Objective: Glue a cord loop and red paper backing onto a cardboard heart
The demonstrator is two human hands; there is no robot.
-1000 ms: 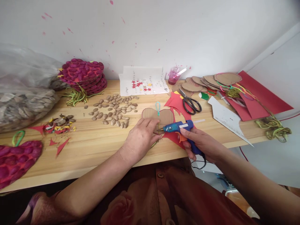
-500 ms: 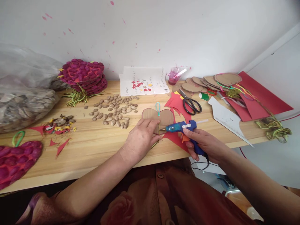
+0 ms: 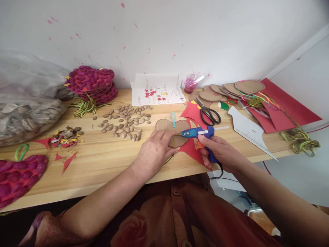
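A heart-shaped cardboard cutout (image 3: 180, 125) lies near the table's front edge, with a turquoise cord loop (image 3: 172, 118) at its top notch. My left hand (image 3: 155, 147) covers its lower left part, fingers and thumb closed at a yellow-green cord (image 3: 174, 141) that runs down the cutout. In my right hand (image 3: 217, 151) is a blue glue gun (image 3: 199, 133) with an orange trigger and a clear glue stick out of its back. The gun's nozzle points left, over the cutout and close to my left fingertips; whether it touches is unclear.
Loose peanuts (image 3: 125, 127) lie left of the cutout, red paper (image 3: 191, 151) and black scissors (image 3: 209, 115) to its right. Purple studded pieces (image 3: 89, 80) are stacked behind. Cardboard shapes (image 3: 231, 90), a paint cup (image 3: 190, 84) and paper stars (image 3: 151, 92) are along the back.
My right hand has raised the glue gun slightly away from the table's front edge and levelled it, its nozzle now higher over the cutout. The left hand has stayed in place.
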